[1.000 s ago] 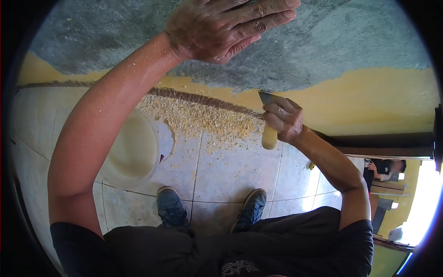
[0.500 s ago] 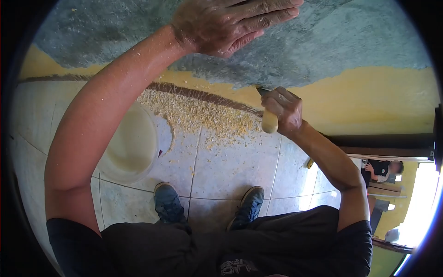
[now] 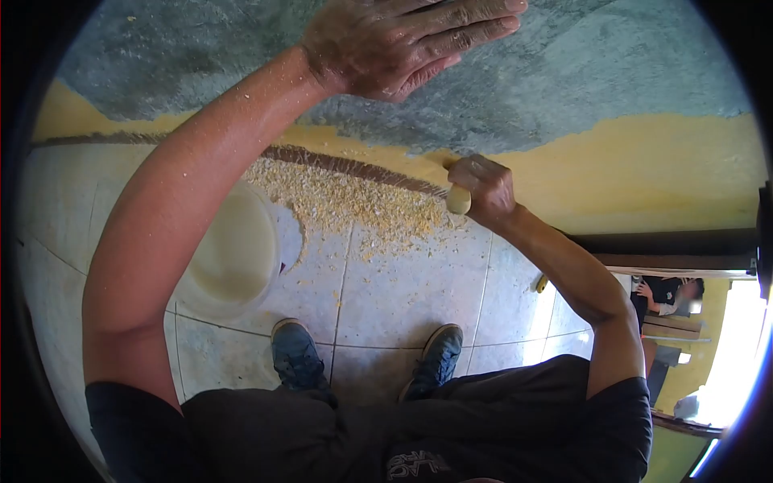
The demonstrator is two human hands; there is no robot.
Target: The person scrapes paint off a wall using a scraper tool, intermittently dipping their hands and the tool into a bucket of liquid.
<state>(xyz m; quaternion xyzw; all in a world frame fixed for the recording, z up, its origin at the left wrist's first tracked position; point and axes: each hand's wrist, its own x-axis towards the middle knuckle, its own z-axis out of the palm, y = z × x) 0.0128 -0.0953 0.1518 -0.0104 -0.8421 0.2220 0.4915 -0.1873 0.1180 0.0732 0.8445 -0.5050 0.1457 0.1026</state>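
My left hand (image 3: 411, 44) lies on the grey, stripped part of the wall (image 3: 580, 72), fingers stretched out and holding nothing. Lower down and to the right, my right hand (image 3: 487, 185) is closed around a scraper (image 3: 459, 200). Its pale rounded handle end pokes out below my fist, while most of the blade is hidden by the hand. The fist is against the yellow paint (image 3: 636, 165), just under the ragged edge where grey begins. Beneath it, yellow and white paint flakes (image 3: 362, 205) are heaped along the brown strip (image 3: 338, 163) at the wall's foot.
A round plastic tub (image 3: 229, 253) of cloudy liquid stands on the tiled floor (image 3: 411, 282), partly behind my left forearm. My shoes (image 3: 296, 354) are planted near the flakes. Another person (image 3: 664, 294) is at the far right, by a bright opening (image 3: 737, 354).
My right hand has shifted slightly left with the scraper, and its blade, visible before, is now mostly out of sight. My left hand stays in nearly the same place.
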